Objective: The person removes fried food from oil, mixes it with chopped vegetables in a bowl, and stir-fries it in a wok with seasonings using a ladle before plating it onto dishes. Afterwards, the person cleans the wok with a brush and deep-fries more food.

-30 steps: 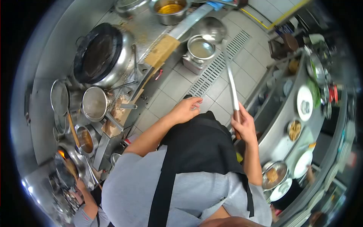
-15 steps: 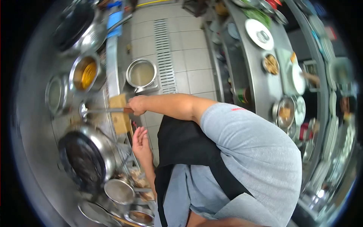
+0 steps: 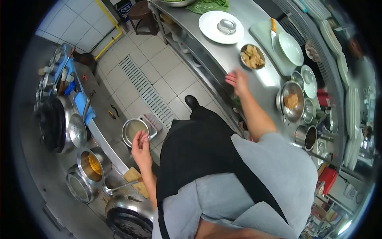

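Observation:
My right hand (image 3: 238, 83) is empty, its fingers loosely stretched beside the steel counter (image 3: 238, 47). Just beyond it stands a metal bowl of tan chunky pieces (image 3: 252, 56), not touched. On the other side, my left hand (image 3: 141, 148) is raised with fingers extended and slightly curved, holding nothing. It partly covers a pot of cloudy liquid (image 3: 131, 130) in the view. A ladle (image 3: 121, 186) rests on the cooking range at lower left, its wooden handle end over a yellowish block (image 3: 132, 175). Neither hand touches it.
On the right counter are a white plate (image 3: 207, 28) with a small clear dish, a cutting board (image 3: 260, 34) with an orange-handled knife (image 3: 273, 28), and steel bowls (image 3: 292, 113). At left are a wok (image 3: 129, 211) and a perforated strainer (image 3: 76, 130). A floor drain (image 3: 147, 89) runs between.
My right hand has let go of the ladle and swung across to the right counter. My view has turned toward that counter. My left hand stays raised on the left side.

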`<state>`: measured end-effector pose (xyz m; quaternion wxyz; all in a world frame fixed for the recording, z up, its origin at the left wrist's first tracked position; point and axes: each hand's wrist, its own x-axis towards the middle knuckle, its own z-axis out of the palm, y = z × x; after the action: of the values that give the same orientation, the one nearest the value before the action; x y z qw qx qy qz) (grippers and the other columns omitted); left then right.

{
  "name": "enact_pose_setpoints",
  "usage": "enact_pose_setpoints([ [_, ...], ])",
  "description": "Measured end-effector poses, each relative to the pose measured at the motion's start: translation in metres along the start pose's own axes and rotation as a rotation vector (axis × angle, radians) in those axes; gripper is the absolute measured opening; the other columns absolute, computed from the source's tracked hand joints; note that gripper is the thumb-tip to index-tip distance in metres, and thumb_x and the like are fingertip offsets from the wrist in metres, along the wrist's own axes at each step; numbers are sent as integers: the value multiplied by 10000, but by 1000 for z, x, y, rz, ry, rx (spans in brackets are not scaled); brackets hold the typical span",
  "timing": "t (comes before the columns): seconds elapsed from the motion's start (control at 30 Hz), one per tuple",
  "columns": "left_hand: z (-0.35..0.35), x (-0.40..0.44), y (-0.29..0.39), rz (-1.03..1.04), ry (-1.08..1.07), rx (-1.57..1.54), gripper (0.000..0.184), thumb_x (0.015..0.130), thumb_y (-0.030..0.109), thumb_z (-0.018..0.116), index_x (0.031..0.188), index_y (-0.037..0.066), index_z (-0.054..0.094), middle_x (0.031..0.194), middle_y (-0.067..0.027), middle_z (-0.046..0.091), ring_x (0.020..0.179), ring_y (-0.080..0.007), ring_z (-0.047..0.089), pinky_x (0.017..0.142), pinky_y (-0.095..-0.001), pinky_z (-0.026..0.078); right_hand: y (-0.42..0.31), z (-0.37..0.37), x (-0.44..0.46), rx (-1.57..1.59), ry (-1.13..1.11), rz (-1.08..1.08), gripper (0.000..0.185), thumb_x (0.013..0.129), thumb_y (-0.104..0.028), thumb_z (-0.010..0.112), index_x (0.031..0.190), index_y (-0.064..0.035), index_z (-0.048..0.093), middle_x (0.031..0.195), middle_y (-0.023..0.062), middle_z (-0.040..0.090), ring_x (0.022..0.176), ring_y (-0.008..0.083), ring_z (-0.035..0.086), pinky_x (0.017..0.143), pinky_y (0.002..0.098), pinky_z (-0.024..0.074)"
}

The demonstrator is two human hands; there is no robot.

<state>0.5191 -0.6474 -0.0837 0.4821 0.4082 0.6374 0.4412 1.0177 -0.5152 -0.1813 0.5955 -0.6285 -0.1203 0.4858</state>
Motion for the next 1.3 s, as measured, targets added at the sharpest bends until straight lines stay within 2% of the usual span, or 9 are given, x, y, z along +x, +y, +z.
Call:
enact_pose_setpoints([
  [0.1,60,58,44,-15,-125,-30,407,996,21,589,1393,-52,538,1320,-176,653,1186,-201,644,1017,-304,498,-26,-47,40,182,198,-6,453,1022,-352,589,1244,33,498,1144,213,639,971,325,707,785,434,634],
  [0.2,109,110,81,46,-298,116,419,965,40,617,1375,-28,568,1304,-161,665,1153,-204,666,1002,-324,516,-42,-71,58,218,229,-46,325,974,-154,528,1209,71,544,1120,190,652,972,345,706,808,475,641],
  [0.43,155,196,120,95,-399,238,428,935,95,655,1347,-5,597,1254,-146,680,1106,-206,685,965,-340,546,-101,5,12,-397,54,-77,293,981,-115,587,1214,52,650,1047,135,718,781,184,717,556,263,599],
  [0.63,127,264,123,81,-328,191,480,936,187,694,1357,-9,575,1235,-181,664,1068,-247,699,943,-360,557,-103,219,29,-641,-617,-23,241,1002,-115,609,1159,59,666,992,126,726,786,163,705,625,284,608],
  [0.77,57,321,102,56,-31,126,379,904,260,715,1151,-9,613,1003,-197,713,902,-279,705,803,-404,556,-78,378,46,-769,-1007,-62,200,1008,-105,605,1110,53,673,902,74,704,742,124,678,635,277,592],
  [0.93,-76,373,81,-20,56,-39,251,913,198,724,944,50,525,796,-71,615,735,-139,640,641,-341,512,-41,551,30,-958,-1280,-178,216,1016,-152,625,1064,54,671,877,63,693,697,125,662,638,271,581],
  [1.03,-131,398,54,78,112,-385,199,944,181,707,959,73,541,807,-40,627,732,-117,648,618,-305,507,-30,641,-2,-936,-1380,-83,256,1021,-186,634,1063,64,672,898,78,698,716,128,674,643,272,584],
  [1.1,-173,403,61,-19,161,-296,159,983,169,670,951,46,574,854,-31,643,785,-116,673,671,-296,557,-21,695,-14,-1156,-1424,-133,279,1018,-217,647,1045,60,674,903,68,695,738,128,685,647,260,565],
  [1.3,-241,421,16,-52,725,-536,129,986,123,635,926,16,598,900,-67,651,803,-142,678,711,-307,599,47,833,-20,-1121,-1843,46,217,1015,-203,630,1117,-13,644,1032,79,710,887,156,698,728,305,586],
])
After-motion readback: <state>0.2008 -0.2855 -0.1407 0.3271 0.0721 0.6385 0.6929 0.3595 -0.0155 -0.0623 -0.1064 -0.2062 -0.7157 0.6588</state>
